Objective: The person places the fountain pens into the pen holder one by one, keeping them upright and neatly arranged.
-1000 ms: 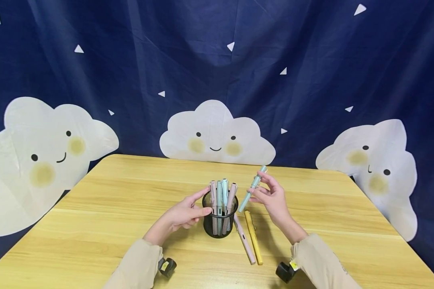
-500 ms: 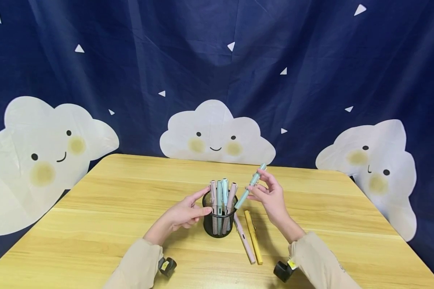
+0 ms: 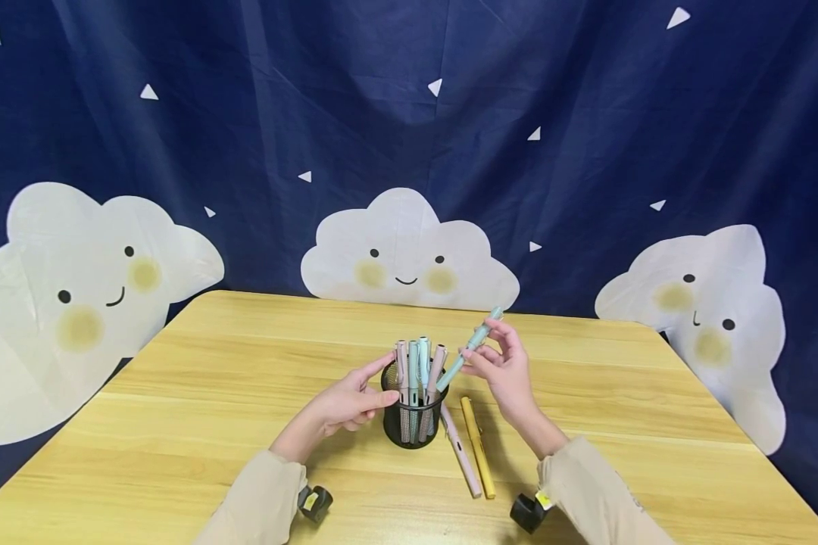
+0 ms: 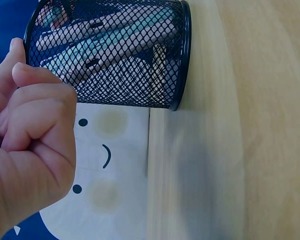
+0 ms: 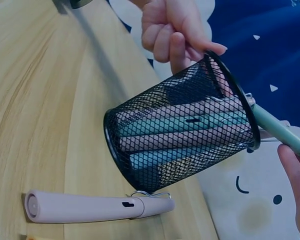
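A black mesh pen holder [image 3: 409, 433] stands upright on the table with several pens [image 3: 413, 371] in it, pink-grey and pale green or blue. My left hand [image 3: 344, 401] holds its rim from the left, thumb on the near side and index finger behind; in the left wrist view the other fingers of the hand [image 4: 40, 135] are curled. Between thumb and fingers, my right hand [image 3: 511, 376] pinches a pale green pen [image 3: 452, 371], tilted, its lower end at the holder's right rim. In the right wrist view this pen [image 5: 277, 129] crosses at the holder's mouth.
A pink pen [image 3: 462, 458] and a yellow pen [image 3: 478, 448] lie side by side on the wooden table [image 3: 177, 424], just right of the holder. A dark blue curtain [image 3: 382, 113] with white clouds hangs behind the table's far edge.
My right hand has moved left with the green pen, bringing its lower end from beside the holder to the rim. The left hand and the holder have stayed put.
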Demonstrator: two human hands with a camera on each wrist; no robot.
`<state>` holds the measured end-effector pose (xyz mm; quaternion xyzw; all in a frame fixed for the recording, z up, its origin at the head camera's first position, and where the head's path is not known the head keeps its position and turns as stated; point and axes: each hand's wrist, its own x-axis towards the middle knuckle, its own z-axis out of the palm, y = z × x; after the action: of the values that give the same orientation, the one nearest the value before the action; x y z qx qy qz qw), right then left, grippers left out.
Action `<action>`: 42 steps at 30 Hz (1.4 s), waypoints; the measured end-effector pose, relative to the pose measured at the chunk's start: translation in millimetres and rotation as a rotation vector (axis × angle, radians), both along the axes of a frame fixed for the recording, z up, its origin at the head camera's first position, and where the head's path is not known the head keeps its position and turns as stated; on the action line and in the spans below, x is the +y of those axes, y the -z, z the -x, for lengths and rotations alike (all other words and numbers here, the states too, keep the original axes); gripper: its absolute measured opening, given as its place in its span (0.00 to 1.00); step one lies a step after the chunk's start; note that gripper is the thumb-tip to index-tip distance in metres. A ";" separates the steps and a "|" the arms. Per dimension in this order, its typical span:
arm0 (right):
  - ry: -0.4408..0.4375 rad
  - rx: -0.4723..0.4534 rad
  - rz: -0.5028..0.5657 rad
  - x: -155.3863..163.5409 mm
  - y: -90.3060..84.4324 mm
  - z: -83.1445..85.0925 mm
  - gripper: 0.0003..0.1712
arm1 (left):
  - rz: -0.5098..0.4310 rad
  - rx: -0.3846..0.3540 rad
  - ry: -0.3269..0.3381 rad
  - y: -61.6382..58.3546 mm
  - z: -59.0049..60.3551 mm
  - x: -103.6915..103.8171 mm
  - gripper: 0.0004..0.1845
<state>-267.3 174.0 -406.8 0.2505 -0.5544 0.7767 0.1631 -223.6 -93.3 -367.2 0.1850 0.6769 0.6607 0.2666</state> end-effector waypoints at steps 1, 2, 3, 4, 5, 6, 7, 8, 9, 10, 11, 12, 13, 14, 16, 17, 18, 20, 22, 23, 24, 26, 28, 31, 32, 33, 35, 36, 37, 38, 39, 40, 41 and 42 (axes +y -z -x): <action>0.001 0.001 -0.002 2.7 9.6 8.1 0.33 | -0.002 -0.001 0.001 0.2 0.2 0.0 0.43; 0.021 -0.002 -0.018 6.5 22.9 18.7 0.35 | -0.003 -0.001 0.002 0.4 0.3 0.1 0.43; 0.033 -0.009 -0.027 6.5 26.1 20.9 0.36 | -0.005 -0.003 0.003 0.6 0.4 0.2 0.43; 0.032 -0.002 -0.029 5.8 27.6 21.7 0.37 | -0.007 -0.004 0.004 0.8 0.6 0.2 0.43; 0.025 0.014 -0.027 4.8 28.0 21.6 0.38 | -0.008 -0.005 0.004 1.0 0.8 0.2 0.42; 0.012 0.028 -0.021 3.5 26.6 20.0 0.39 | -0.010 -0.005 0.005 1.2 0.9 0.2 0.42; -0.008 0.039 -0.005 -0.9 15.3 9.4 0.39 | -0.010 -0.007 0.005 1.3 0.9 0.2 0.42; -0.018 0.046 -0.001 -4.4 7.9 2.4 0.40 | -0.012 -0.008 0.006 1.4 0.9 0.3 0.42; -0.022 0.050 0.001 -8.1 -0.9 -5.2 0.41 | -0.014 -0.009 0.007 1.4 0.9 0.3 0.42; -0.024 0.065 -0.006 -9.1 -2.6 -6.9 0.42 | -0.014 -0.008 0.008 1.5 0.9 0.2 0.43; -0.024 0.065 -0.004 -9.8 -3.5 -7.7 0.44 | -0.015 -0.007 0.008 1.5 0.9 0.1 0.43; -0.015 0.048 -0.004 -10.0 -2.9 -7.6 0.45 | -0.015 -0.007 0.008 1.5 0.9 0.1 0.43; -0.001 0.043 -0.016 -10.9 -3.0 -8.1 0.47 | -0.015 -0.006 0.008 1.4 0.9 0.1 0.43; 0.032 0.009 -0.039 -12.6 -4.0 -8.3 0.48 | -0.014 -0.005 0.008 1.5 1.0 0.0 0.43; 0.062 -0.022 -0.062 -16.2 -10.4 -13.7 0.49 | -0.011 -0.001 0.006 1.6 1.3 -0.2 0.42; 0.068 -0.039 -0.062 -19.8 -18.0 -20.4 0.50 | -0.011 0.000 0.005 1.7 1.4 -0.2 0.42; 0.074 -0.048 -0.065 -23.4 -25.6 -27.2 0.49 | -0.010 0.001 0.005 1.8 1.5 -0.1 0.41; 0.053 -0.043 -0.042 -27.7 -32.8 -33.9 0.49 | -0.011 0.001 0.004 1.8 1.6 0.0 0.41; 0.008 0.020 -0.020 -23.9 -21.8 -25.0 0.49 | -0.013 0.000 0.005 1.7 1.6 0.1 0.41; 0.004 0.023 -0.020 -23.6 -20.4 -23.9 0.49 | -0.013 0.000 0.005 1.7 1.5 0.1 0.41; 0.002 0.023 -0.026 -23.8 -20.6 -24.1 0.49 | -0.013 -0.001 0.004 1.6 1.4 0.1 0.41; 0.004 0.013 -0.042 -25.1 -22.7 -25.7 0.50 | -0.011 -0.002 0.002 1.4 1.3 0.0 0.42; 0.043 -0.030 -0.086 -31.0 -38.8 -38.8 0.51 | -0.009 -0.004 0.000 1.2 1.0 0.0 0.42; 0.072 -0.078 -0.126 -34.9 -49.0 -46.6 0.51 | -0.006 -0.006 -0.004 1.0 0.5 0.0 0.43; 0.077 -0.089 -0.137 -35.3 -50.6 -47.5 0.51 | -0.006 -0.007 -0.004 0.9 0.4 -0.1 0.44; 0.083 -0.092 -0.149 -35.6 -51.7 -48.0 0.51 | -0.005 -0.007 -0.003 0.9 0.4 -0.1 0.44; 0.089 -0.088 -0.173 -35.6 -52.2 -47.8 0.50 | -0.005 -0.007 -0.002 0.8 0.3 -0.2 0.44; 0.091 -0.078 -0.185 -35.6 -52.0 -47.6 0.49 | -0.006 -0.007 -0.002 0.7 0.4 -0.2 0.44; 0.093 -0.063 -0.198 -35.5 -51.6 -47.3 0.49 | -0.007 -0.006 -0.001 0.6 0.4 -0.2 0.44; 0.094 -0.052 -0.208 -35.4 -50.9 -46.9 0.48 | -0.009 -0.007 0.000 0.5 0.4 -0.1 0.44; 0.098 -0.040 -0.218 -35.3 -50.6 -46.8 0.48 | -0.010 -0.007 0.002 0.4 0.3 0.0 0.44; 0.102 -0.030 -0.227 -35.2 -49.9 -46.5 0.47 | -0.013 -0.008 0.003 0.2 0.2 0.2 0.45; 0.107 -0.017 -0.237 -35.3 -49.6 -46.5 0.46 | -0.014 -0.009 0.004 0.0 0.1 0.3 0.45; 0.112 -0.007 -0.245 -35.3 -49.4 -46.4 0.46 | -0.015 -0.009 0.006 -0.1 0.1 0.4 0.45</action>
<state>-220.8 138.7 -357.5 0.2346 -0.6589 0.6936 0.1726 -223.7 -92.8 -367.1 0.1860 0.6701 0.6658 0.2702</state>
